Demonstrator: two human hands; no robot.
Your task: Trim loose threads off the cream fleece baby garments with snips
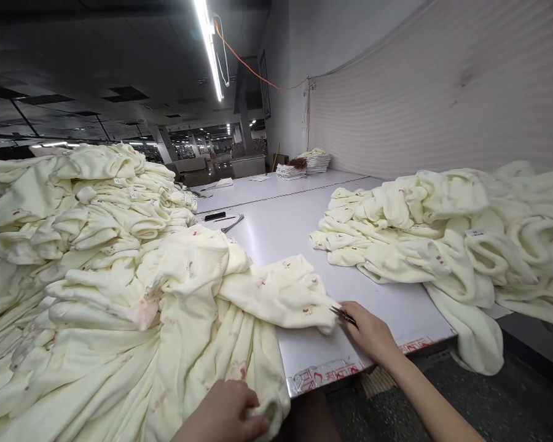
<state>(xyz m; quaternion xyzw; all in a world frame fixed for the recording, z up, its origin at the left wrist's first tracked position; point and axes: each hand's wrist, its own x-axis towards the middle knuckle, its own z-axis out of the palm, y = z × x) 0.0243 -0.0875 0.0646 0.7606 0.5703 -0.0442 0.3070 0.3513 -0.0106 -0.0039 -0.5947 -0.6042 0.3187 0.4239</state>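
A large pile of pale yellow fleece garments with small reddish prints covers the left of the white table. One sleeve stretches from it to the right over the tabletop. My right hand is closed around small dark snips, whose pointed tips are at the end of that sleeve. Low in the view, my left hand rests on the near edge of the garments, beside an open cuff. Its thumb and fingers are bent and a little apart, with no fabric visibly pinched between them.
More pale yellow garments lie at the right, one hanging over the table's front edge. A black object and a dark tool lie behind the left pile. Folded white stacks stand at the back near the wall sheet.
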